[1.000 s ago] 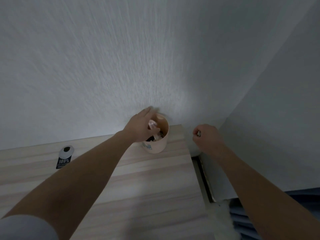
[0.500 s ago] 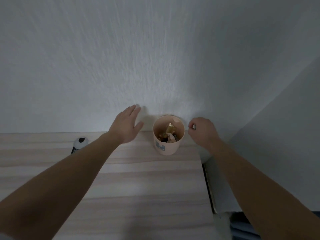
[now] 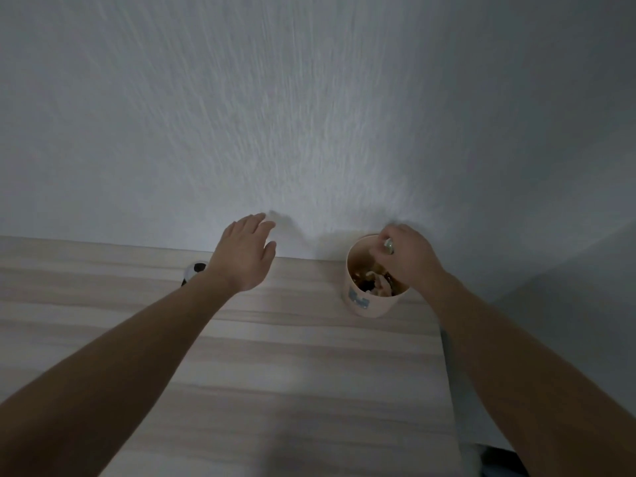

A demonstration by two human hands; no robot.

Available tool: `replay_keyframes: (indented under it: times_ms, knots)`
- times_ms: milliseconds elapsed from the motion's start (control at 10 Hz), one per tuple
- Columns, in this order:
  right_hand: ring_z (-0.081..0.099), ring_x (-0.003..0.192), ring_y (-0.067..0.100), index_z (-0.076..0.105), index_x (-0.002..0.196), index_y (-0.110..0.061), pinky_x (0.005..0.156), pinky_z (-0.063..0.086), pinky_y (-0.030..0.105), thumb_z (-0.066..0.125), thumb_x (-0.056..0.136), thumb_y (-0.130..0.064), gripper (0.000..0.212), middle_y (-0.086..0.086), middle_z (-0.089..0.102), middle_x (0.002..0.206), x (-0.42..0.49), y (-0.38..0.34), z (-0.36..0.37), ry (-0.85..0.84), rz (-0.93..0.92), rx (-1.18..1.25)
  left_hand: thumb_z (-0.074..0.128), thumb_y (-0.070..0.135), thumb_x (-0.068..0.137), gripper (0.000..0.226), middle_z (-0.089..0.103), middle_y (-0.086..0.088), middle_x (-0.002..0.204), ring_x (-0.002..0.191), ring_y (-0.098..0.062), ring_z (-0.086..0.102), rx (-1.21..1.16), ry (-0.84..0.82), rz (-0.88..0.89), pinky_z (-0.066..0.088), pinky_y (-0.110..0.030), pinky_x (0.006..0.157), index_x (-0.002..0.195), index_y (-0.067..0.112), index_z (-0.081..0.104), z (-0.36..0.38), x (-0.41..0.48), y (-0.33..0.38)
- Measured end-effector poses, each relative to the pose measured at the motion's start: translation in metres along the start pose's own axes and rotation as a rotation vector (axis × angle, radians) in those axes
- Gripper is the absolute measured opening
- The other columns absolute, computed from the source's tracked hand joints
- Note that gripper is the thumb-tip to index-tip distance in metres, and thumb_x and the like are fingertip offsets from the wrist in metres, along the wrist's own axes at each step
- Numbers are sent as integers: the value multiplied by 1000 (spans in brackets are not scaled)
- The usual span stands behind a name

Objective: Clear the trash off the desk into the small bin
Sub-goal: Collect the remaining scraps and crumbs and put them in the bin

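- While my right hand (image 3: pixel 406 258) hangs over the bin (image 3: pixel 370 304), its fingers (image 3: pixel 385 239) are pinched together on a small shiny scrap (image 3: pixel 389 246), right above the bin's far rim.
- What the scrap is, can't tell; too small, dim light.
- Bin: small, pale, round, printed mark on the front wall. Stands upright on the surface (image 3: pixel 275 373), near the back right corner, close to the wall (image 3: pixel 309 115).
- Bin already holds a mix of brown and pale trash (image 3: pixel 373 285); pieces too blurred to name.
- My right wrist covers the bin's right rim.
- My left hand (image 3: pixel 242 254) is open, palm down, fingers (image 3: pixel 254 225) spread a bit and holding nothing. It's raised over the back edge of the surface, well left of the bin, tips pointing at the wall.
- Dark and white item (image 3: pixel 195 270) lies on the surface just left of my left wrist, partly hidden behind it. Can't read it or say what it is.
- Surface: light wood grain, bare in the near part.
- Both forearms bare, reaching in from the bottom corners.
- Right edge of the surface drops off beside my right forearm; something dark below it, unclear.
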State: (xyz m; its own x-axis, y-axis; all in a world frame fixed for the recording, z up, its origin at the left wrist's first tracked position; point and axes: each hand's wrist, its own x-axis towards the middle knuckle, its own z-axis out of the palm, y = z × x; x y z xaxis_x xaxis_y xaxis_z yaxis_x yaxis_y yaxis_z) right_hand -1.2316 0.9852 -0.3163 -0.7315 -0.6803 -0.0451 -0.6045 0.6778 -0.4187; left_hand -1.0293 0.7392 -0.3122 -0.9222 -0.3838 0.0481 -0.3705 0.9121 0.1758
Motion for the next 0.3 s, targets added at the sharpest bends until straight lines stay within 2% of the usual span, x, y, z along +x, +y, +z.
replay_keyframes:
  times_ms: [100,200,300]
  knots:
    - [50,100,16,55,115,-18,80,38,27,66,85,-38,38,-5,52,107,2,1,3,-35,-6,14,31,38,93,54,44,-16,146,136,-32,38,-4,-14,1,31,-47,113,137,10,45,2,2,0]
    - [45,120,20,48,130,-17,97,42,35,65,84,-44,56,1,49,131,1,5,6,-60,-1,29,30,38,93,54,43,-16,147,136,-32,38,-10,-16,11,31,-47,113,138,10,44,5,3,-1]
    - [38,131,25,43,137,-15,107,36,40,63,86,-45,62,5,43,142,-5,4,1,4,-1,-1,31,38,92,54,44,-17,145,134,-33,40,-8,-12,20,32,-48,112,137,10,45,4,4,0]
